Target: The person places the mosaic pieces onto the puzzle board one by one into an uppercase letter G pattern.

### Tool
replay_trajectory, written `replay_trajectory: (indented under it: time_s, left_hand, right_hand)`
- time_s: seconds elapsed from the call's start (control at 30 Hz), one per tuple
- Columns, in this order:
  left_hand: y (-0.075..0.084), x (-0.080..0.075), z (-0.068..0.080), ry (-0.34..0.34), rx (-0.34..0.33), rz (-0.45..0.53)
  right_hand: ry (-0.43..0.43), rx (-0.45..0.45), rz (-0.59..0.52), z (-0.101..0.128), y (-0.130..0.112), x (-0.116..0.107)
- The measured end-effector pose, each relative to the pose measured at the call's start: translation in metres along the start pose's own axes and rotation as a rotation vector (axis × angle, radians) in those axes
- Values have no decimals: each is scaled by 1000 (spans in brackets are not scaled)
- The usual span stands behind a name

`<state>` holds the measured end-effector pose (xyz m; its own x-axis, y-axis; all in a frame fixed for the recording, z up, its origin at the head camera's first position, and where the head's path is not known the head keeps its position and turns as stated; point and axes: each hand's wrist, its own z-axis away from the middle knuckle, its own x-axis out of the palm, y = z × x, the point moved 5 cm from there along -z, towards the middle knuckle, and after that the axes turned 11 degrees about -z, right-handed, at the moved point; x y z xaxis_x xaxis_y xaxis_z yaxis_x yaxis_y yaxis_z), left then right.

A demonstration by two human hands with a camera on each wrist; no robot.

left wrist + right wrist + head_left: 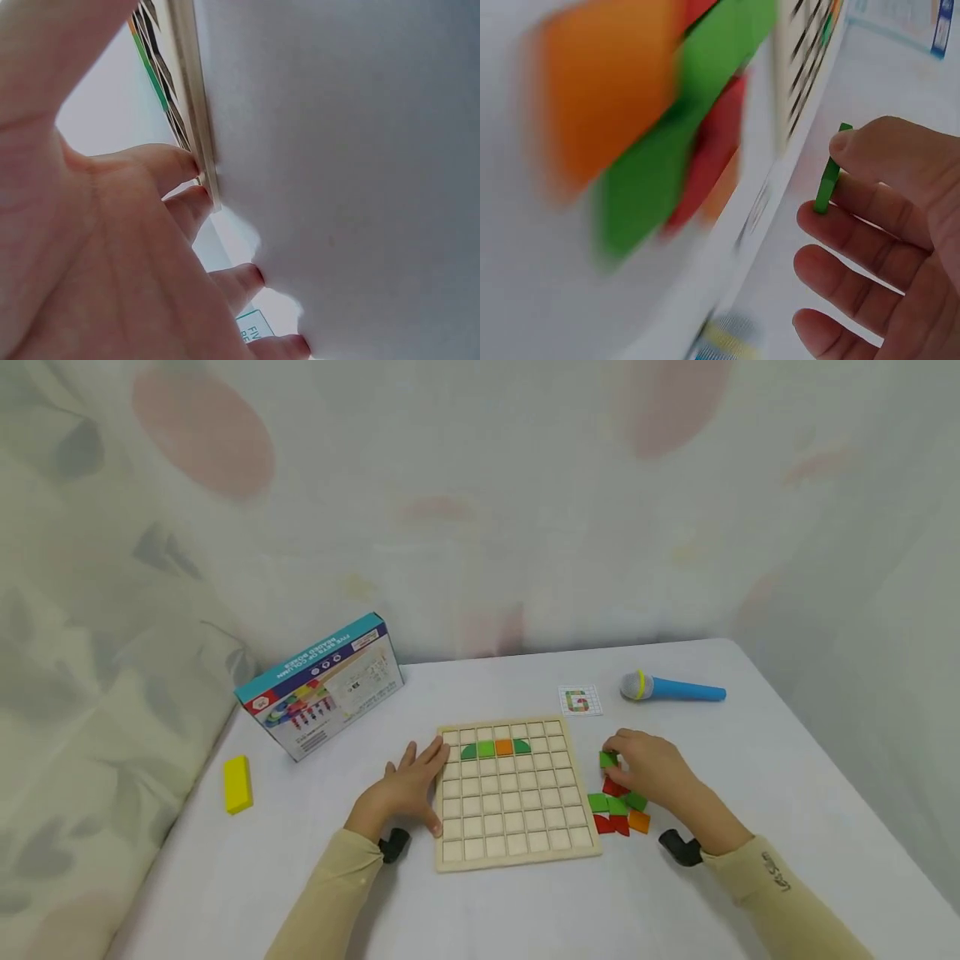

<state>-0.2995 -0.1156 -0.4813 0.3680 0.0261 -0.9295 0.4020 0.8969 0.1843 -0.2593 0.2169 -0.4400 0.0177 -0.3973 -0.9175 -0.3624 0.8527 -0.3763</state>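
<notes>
A wooden grid board (517, 852) lies on the white table, with a short row of green and orange tiles (496, 747) set near its top. My left hand (408, 785) lies flat with straight fingers against the board's left edge (199, 112). To the right of the board, my right hand (651, 766) pinches a green tile (607, 759) between thumb and fingers; the same green tile (827, 178) shows edge-on in the right wrist view. Below that hand lies a heap of loose green, red and orange tiles (621, 810).
A small pattern card (580, 701) and a blue toy microphone (671, 688) lie behind the board at the right. A teal game box (322, 687) stands at the back left, a yellow block (237, 783) near the left edge. A patterned curtain hangs behind.
</notes>
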Motion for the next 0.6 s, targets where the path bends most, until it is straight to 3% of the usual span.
replay_trajectory:
  time_s: [0.27, 0.47, 0.6]
  left_hand:
    - [-2, 1, 2, 11, -2, -10]
    - [-2, 0, 1, 9, 14, 4]
    - [-2, 0, 1, 3, 13, 6]
  right_hand:
    - [25, -178, 21, -39, -60, 29]
    - [-28, -228, 135, -66, -97, 55]
    - [-19, -245, 174, -79, -114, 66]
